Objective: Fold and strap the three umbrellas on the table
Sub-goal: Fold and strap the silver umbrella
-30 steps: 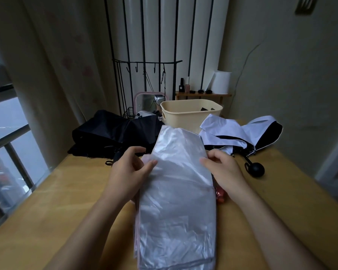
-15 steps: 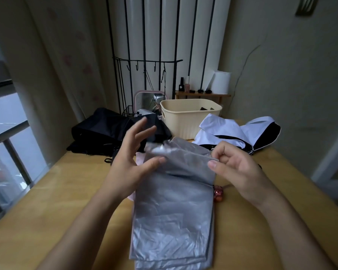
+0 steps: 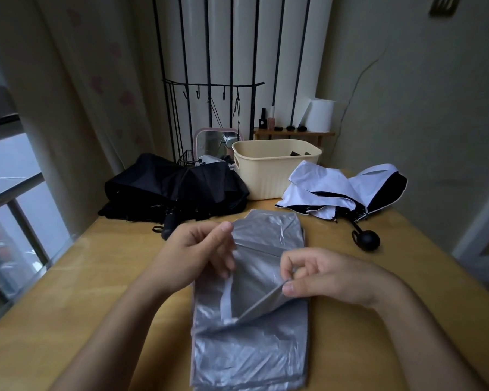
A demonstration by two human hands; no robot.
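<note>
While a second ago the silver umbrella (image 3: 251, 320) was held up with its canopy standing tall between the hands, it is now laid flat along the bench (image 3: 68, 306), its near end running out of view at the bottom edge. The far panel has been brought down and a fold line can be seen across the fabric between the hands. A fabric edge is pinched between thumb and forefinger of the right hand (image 3: 331, 275), the other fingers being curled loosely; the panel is lifted by it into a slanted flap. The left hand (image 3: 198, 255) is closed in a loose fist at the left edge of the canopy, with fabric seemingly caught under the thumb; how firmly it is held cannot be told. A pale strip, possibly the strap, is seen just below that hand, but this cannot be confirmed.

From this it is judged that the pleats are being flattened and gathered, so that wrapping and strapping of this first umbrella are not yet done. The black umbrella (image 3: 175, 190) is left loose at the far left of the bench, and the white umbrella (image 3: 336, 193) is left loose at the far right beside the cream basket (image 3: 274, 170); both appear untouched, so most of the task is judged to remain.
</note>
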